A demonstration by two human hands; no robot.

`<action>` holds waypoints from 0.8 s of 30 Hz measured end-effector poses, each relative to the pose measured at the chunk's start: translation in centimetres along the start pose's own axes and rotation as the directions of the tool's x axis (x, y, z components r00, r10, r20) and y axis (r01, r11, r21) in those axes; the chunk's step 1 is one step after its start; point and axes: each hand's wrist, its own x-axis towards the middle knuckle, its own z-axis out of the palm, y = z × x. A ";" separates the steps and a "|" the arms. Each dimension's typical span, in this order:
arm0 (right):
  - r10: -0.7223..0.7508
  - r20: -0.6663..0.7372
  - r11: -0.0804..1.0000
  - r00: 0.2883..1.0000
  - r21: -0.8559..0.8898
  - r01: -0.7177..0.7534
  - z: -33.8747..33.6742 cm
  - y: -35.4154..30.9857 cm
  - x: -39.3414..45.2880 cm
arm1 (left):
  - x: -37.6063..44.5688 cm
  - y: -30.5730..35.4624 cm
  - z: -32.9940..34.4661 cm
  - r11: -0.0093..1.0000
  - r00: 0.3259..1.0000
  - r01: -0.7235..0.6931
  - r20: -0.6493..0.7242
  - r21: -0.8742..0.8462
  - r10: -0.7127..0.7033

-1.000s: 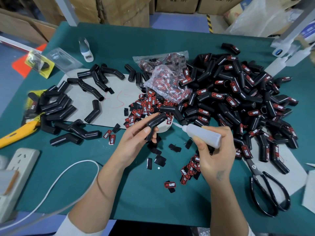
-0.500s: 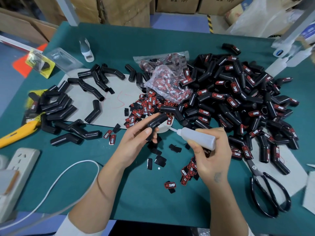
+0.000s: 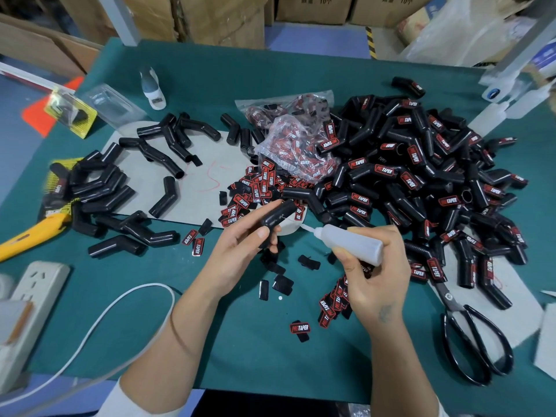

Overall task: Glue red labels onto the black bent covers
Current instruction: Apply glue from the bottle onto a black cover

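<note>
1. The left hand (image 3: 237, 254) is gripping a bare black cover (image 3: 276, 216), its long axis tilting up and right.
2. The right hand (image 3: 373, 275) is squeezing the glue bottle (image 3: 352, 243), nozzle pointing left, just short of the cover's lower side.

The red labels read "PROTAPER" in white, clearest on a loose label (image 3: 300, 327) lying on the table (image 3: 240, 350). The same word shows on labels already stuck to the black covers (image 3: 421, 182) in the pile. Two cardboard boxes (image 3: 316, 7) at the back carry "10个" after blurred characters.
</note>
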 end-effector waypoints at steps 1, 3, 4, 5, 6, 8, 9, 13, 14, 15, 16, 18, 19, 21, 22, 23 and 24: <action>-0.006 0.006 1.000 1.000 0.001 0.006 0.0 0.0 -0.1 | 0.0 -0.1 0.0 1.000 1.000 0.001 -0.001 0.002 -0.001; -0.016 0.012 1.000 1.000 0.003 0.016 0.0 0.1 -0.1 | 0.0 -0.2 0.0 1.000 1.000 -0.002 -0.004 0.006 0.002; -0.015 0.012 1.000 1.000 0.004 0.015 0.0 0.1 -0.1 | 0.0 -0.2 -0.1 1.000 1.000 -0.003 -0.004 0.010 0.003; -0.011 0.012 1.000 1.000 0.005 0.011 0.0 0.1 -0.1 | 0.0 -0.2 -0.1 1.000 1.000 -0.004 -0.003 0.013 0.004; -0.008 0.013 1.000 1.000 0.007 0.007 0.0 0.1 -0.1 | 0.0 -0.2 -0.1 1.000 1.000 -0.004 -0.001 0.015 0.004; -0.007 0.018 1.000 1.000 0.010 0.006 0.0 0.0 -0.1 | 0.0 -0.2 0.0 1.000 1.000 -0.005 0.001 0.012 0.005; -0.008 0.020 1.000 1.000 0.011 0.007 0.0 -0.1 -0.1 | 0.0 -0.1 0.0 1.000 1.000 -0.006 0.001 0.008 0.006; -0.013 0.007 1.000 1.000 0.008 0.013 -0.1 -0.1 0.0 | 0.0 0.0 0.0 1.000 1.000 -0.005 -0.007 -0.018 0.005; -0.012 0.009 1.000 1.000 0.009 0.012 -0.1 -0.1 0.0 | 0.0 0.0 0.0 1.000 1.000 -0.001 -0.012 -0.023 0.001; -0.011 0.013 1.000 1.000 0.011 0.011 0.0 -0.1 -0.1 | 0.0 0.0 0.1 1.000 1.000 0.002 -0.015 -0.027 -0.002; -0.011 0.018 1.000 1.000 0.010 0.011 0.0 -0.1 -0.1 | 0.0 0.1 0.1 0.999 1.000 0.003 -0.018 -0.032 -0.004; -0.010 0.015 1.000 1.000 0.005 0.010 0.0 -0.1 0.0 | -0.1 0.2 0.2 0.999 1.000 0.004 -0.018 -0.049 -0.005; -0.007 0.009 1.000 1.000 0.002 0.007 -0.1 -0.1 0.0 | 0.0 0.2 0.2 0.998 1.000 0.005 -0.019 -0.062 -0.006; 0.005 0.000 1.000 1.000 0.004 -0.005 -0.1 0.0 0.0 | 0.0 0.3 0.3 0.996 1.000 0.009 -0.025 -0.087 -0.012; 0.012 0.000 1.000 1.000 0.007 -0.012 0.0 0.0 0.0 | 0.0 0.3 0.4 0.995 0.999 0.014 -0.029 -0.095 -0.017; 0.014 0.005 1.000 1.000 0.010 -0.014 0.0 -0.1 -0.1 | 0.0 0.3 0.5 0.995 0.999 0.019 -0.034 -0.100 -0.022; 0.013 0.012 1.000 1.000 0.011 -0.013 0.1 -0.1 -0.1 | 0.0 0.2 0.5 0.994 0.999 0.022 -0.038 -0.104 -0.026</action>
